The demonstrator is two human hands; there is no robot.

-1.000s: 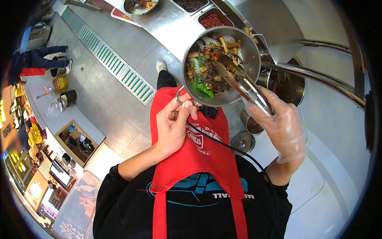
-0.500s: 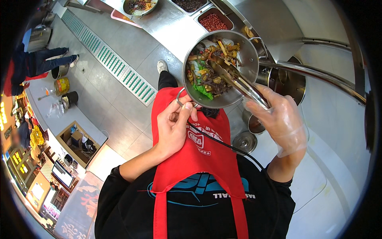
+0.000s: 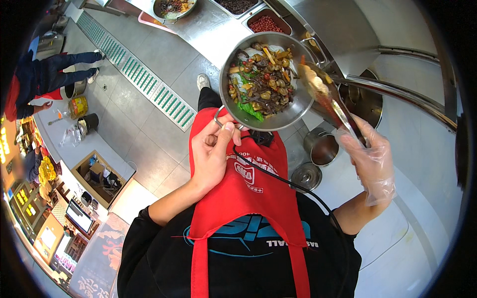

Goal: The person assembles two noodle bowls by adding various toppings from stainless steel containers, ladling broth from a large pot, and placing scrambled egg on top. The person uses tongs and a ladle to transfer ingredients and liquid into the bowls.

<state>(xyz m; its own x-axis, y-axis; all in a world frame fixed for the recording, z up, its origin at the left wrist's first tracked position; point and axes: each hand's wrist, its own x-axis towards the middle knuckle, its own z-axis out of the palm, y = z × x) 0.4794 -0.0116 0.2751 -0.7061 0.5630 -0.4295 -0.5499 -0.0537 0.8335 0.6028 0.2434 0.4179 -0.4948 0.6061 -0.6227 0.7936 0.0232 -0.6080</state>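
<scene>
A grey metal pan [image 3: 297,107] with wire loop handles holds noodles topped with brown strips, yellowish pieces, red bits and green leaves. My bare left hand [image 3: 211,151] is closed around the near-left loop handle [image 3: 218,117], with the pan just beyond my red apron. In a clear plastic glove, my right hand [image 3: 370,161] grips metal tongs [image 3: 340,107]. The tongs' tips are over the pan's right rim, off the food heap; whether they pinch anything I cannot make out. A black cable runs beneath the pan across the apron.
Trays of red beans [image 3: 266,24] and dark strips [image 3: 237,6] sit beyond the pan, near another filled pan [image 3: 174,7]. Right of mine are a metal rail [image 3: 392,88] and a deep pot [image 3: 368,102]. A lidless pot [image 3: 322,148] stands lower. Far left, a person [image 3: 59,74] stands.
The tongs have left the food and swung right over the rim with my right hand. The pan has shifted slightly left, still held by my left hand. The person at far left has moved.
</scene>
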